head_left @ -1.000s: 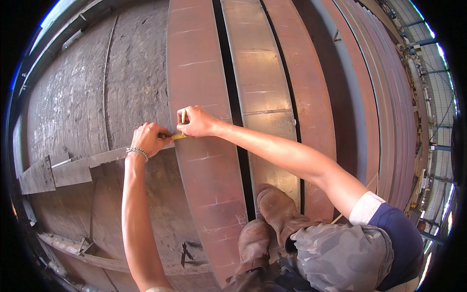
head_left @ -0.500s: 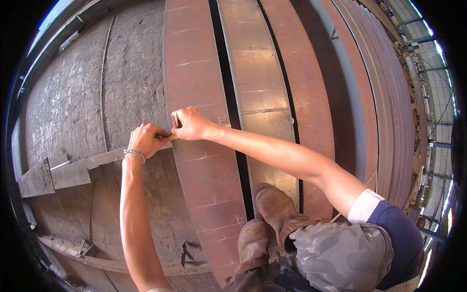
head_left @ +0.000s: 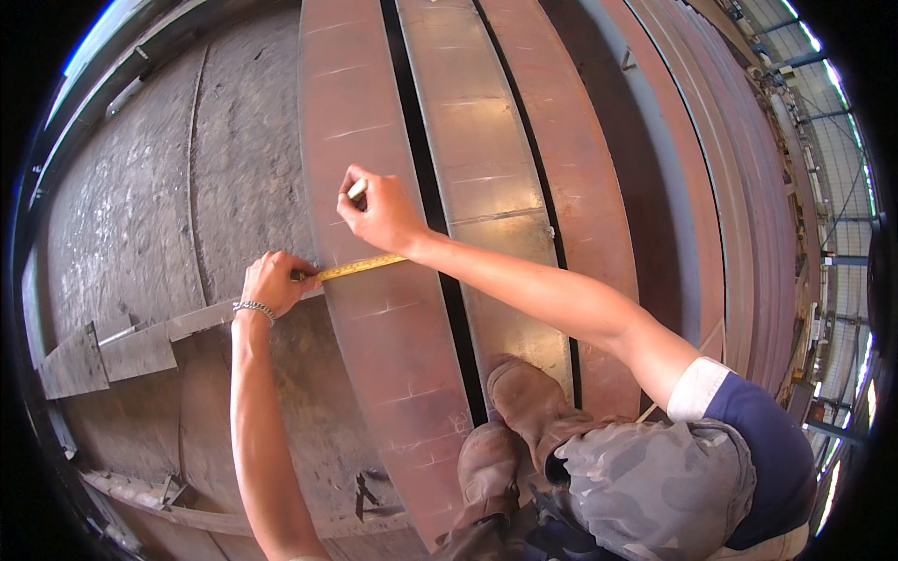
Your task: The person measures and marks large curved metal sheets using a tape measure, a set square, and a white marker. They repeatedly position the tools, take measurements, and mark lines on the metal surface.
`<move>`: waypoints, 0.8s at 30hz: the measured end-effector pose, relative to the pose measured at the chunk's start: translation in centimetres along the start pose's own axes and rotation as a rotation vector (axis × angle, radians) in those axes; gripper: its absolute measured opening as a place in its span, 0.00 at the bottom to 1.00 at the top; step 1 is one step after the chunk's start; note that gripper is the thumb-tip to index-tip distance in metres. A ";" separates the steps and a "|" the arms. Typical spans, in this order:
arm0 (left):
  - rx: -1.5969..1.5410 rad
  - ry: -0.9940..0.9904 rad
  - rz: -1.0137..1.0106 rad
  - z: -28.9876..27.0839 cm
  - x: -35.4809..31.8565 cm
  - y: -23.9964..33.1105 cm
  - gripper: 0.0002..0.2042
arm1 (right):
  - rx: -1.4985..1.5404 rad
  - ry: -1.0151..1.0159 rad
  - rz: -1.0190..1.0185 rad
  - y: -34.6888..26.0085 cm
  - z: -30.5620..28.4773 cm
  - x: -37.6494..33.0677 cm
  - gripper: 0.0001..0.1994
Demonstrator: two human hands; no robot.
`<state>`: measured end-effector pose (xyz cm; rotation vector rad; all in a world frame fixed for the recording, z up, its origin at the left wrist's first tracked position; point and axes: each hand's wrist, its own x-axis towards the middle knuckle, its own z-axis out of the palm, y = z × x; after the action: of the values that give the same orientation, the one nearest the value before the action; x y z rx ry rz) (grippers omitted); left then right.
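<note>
My left hand (head_left: 273,280) is closed on a tape measure at the left edge of a reddish steel beam (head_left: 398,351). Its yellow blade (head_left: 360,267) lies across the beam and disappears under my right wrist. Above the beam, higher in the view than the tape, my right hand (head_left: 382,210) is closed around a pale stick of chalk (head_left: 356,190). Thin white cross marks run along the beam's face. What lies under my right palm is hidden.
A shinier steel strip (head_left: 477,122) and another reddish one (head_left: 571,140) run alongside, with dark gaps between. My boots (head_left: 528,397) stand on the steel at the lower middle. To the left is rough dark plating (head_left: 140,178) with a raised ledge (head_left: 140,360).
My right hand has moved up and slightly right, away from my left hand. The yellow tape now shows stretched across the beam, and the chalk has come into view.
</note>
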<state>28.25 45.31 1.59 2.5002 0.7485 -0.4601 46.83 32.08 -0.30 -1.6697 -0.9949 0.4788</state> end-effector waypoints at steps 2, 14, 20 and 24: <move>0.016 0.004 -0.006 0.1 0.0 -0.1 0.14 | -0.030 0.021 0.068 0.3 -1.5 -0.1 0.05; -0.013 0.101 0.032 -1.0 1.4 -0.1 0.12 | 0.213 0.143 0.302 0.7 -7.0 1.5 0.05; -0.017 0.136 0.047 -1.7 2.7 -0.2 0.12 | 0.215 0.145 0.300 1.0 -7.7 1.9 0.06; -0.020 0.136 0.046 -2.2 3.5 -0.2 0.11 | 0.227 0.141 0.300 1.2 -7.8 2.0 0.06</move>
<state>31.24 48.11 1.76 2.5443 0.7414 -0.2668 54.12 29.01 1.52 -1.6264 -0.5662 0.6367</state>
